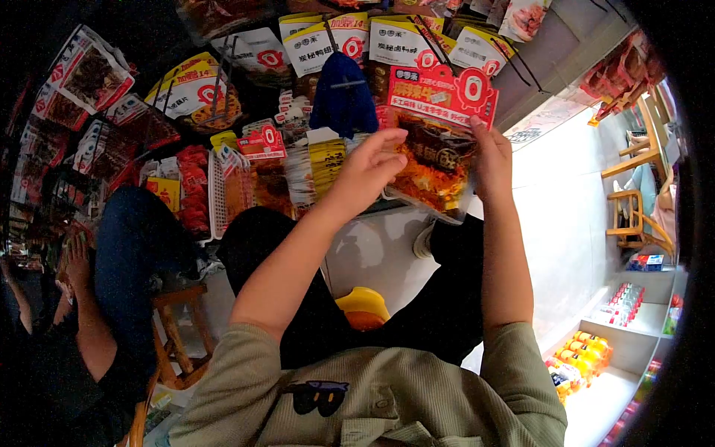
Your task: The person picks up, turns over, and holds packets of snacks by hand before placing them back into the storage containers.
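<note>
My right hand (491,160) grips a snack packet (432,167) by its right edge, thumb at the red header card (443,97). The packet is clear below the card, with dark and orange-red food inside. Beside the packet's left edge is my left hand (369,171), fingers apart and slightly curled; whether the fingertips touch the plastic I cannot tell. Just above that hand sits a dark blue pointed item (342,93), which looks like cloth. Behind the packet hang white and yellow snack bags (406,45) on metal hooks.
Stacked packets and a white basket (217,197) fill the low shelf ahead. At left, another person's hand (74,261) rests near a wooden stool (179,335). A yellow item (363,305) lies between my legs. Orange bottles (581,357) and a wooden chair (633,220) are at right.
</note>
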Tool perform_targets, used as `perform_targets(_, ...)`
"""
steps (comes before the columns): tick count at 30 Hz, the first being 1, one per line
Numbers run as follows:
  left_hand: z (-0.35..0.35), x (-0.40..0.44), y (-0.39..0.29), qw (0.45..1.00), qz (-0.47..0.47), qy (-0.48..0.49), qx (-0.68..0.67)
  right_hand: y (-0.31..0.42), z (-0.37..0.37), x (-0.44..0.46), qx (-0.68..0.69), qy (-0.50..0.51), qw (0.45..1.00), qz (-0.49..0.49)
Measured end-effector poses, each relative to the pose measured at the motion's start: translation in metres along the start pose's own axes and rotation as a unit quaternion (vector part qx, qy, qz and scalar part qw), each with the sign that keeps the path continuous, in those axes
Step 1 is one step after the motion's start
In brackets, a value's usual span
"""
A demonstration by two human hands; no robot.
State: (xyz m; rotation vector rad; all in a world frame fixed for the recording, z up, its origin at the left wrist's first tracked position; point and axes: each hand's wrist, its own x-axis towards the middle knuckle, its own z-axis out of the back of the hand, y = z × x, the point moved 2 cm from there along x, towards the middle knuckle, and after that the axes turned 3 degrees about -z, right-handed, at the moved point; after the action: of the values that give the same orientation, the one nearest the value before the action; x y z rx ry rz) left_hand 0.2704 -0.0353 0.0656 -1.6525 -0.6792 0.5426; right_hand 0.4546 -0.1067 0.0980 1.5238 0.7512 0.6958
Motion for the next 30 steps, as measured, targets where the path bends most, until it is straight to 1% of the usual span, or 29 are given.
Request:
perform_targets(1, -0.005, 0.001, 0.005, 1.000, -0.015, 0.012, 0.010, 0.002, -0.005, -0.005, -0.005, 0.018, 1.000, 0.019)
perform_targets(2, -0.009, 0.001, 0.008, 0.999, -0.031, 0.023, 0.019, 0.004, -0.009, -0.011, -0.028, 0.002, 1.000, 0.005)
perform_targets(4, -0.017, 0.000, 0.006, 0.999, -0.019, 0.033, 0.027, 0.004, -0.013, -0.016, -0.086, 0.006, 0.996, 0.022)
perform_targets(5, -0.018, 0.001, 0.011, 0.997, -0.052, 0.023, 0.049, 0.003, -0.016, -0.019, -0.086, 0.004, 0.996, 0.023)
perform_targets(6, -0.021, 0.001, 0.010, 0.994, -0.085, 0.012, 0.071, 0.003, -0.020, -0.021, -0.100, 0.008, 0.994, 0.045)
perform_targets(7, -0.023, 0.000, 0.010, 0.994, -0.086, 0.013, 0.071, 0.004, -0.024, -0.024, -0.115, 0.012, 0.991, 0.068)
perform_targets(9, -0.027, -0.002, 0.006, 0.995, -0.095, 0.019, 0.011, -0.001, -0.030, -0.028, -0.140, 0.019, 0.987, 0.071)
perform_targets(11, -0.029, -0.002, 0.012, 0.996, -0.092, 0.022, 0.003, -0.004, -0.039, -0.033, -0.183, 0.037, 0.978, 0.089)
perform_targets(12, -0.029, -0.002, 0.013, 0.996, -0.088, 0.024, -0.006, -0.005, -0.043, -0.035, -0.182, 0.037, 0.979, 0.088)
perform_targets(14, -0.028, -0.003, 0.013, 0.995, -0.097, 0.026, 0.000, -0.005, -0.049, -0.038, -0.214, 0.042, 0.967, 0.129)
perform_targets(16, -0.027, -0.004, 0.015, 0.994, -0.107, 0.027, 0.007, -0.007, -0.051, -0.037, -0.216, 0.046, 0.967, 0.130)
perform_targets(18, -0.027, -0.005, 0.017, 0.981, -0.161, -0.004, 0.108, -0.006, -0.054, -0.037, -0.202, 0.047, 0.970, 0.126)
perform_targets(19, -0.026, -0.005, 0.017, 0.981, -0.161, -0.005, 0.109, -0.006, -0.054, -0.037, -0.201, 0.049, 0.970, 0.126)
perform_targets(21, -0.026, -0.006, 0.016, 0.996, -0.089, 0.021, 0.019, -0.003, -0.055, -0.037, -0.219, 0.058, 0.957, 0.183)
perform_targets(22, -0.026, -0.008, 0.012, 0.996, -0.089, 0.020, 0.019, -0.003, -0.055, -0.037, -0.219, 0.059, 0.957, 0.183)
perform_targets(24, -0.024, -0.013, 0.005, 0.996, -0.074, 0.008, 0.050, -0.005, -0.054, -0.036, -0.123, 0.062, 0.987, 0.077)
perform_targets(25, -0.023, -0.012, 0.006, 0.996, -0.074, 0.008, 0.050, 0.000, -0.053, -0.037, -0.109, 0.081, 0.990, 0.044)
perform_targets(26, -0.020, -0.010, 0.007, 0.997, -0.076, -0.012, 0.024, 0.003, -0.053, -0.037, -0.109, 0.081, 0.990, 0.043)
perform_targets(28, -0.015, -0.011, 0.002, 0.996, -0.078, -0.034, -0.001, 0.005, -0.055, -0.035, 0.003, 0.079, 0.997, -0.011)
perform_targets(29, -0.011, -0.013, -0.002, 0.997, -0.053, -0.044, 0.018, 0.010, -0.054, -0.034, 0.006, 0.081, 0.997, 0.018)
perform_targets(30, -0.007, -0.016, -0.007, 0.997, -0.029, -0.054, 0.037, 0.013, -0.053, -0.034, 0.007, 0.082, 0.996, 0.018)
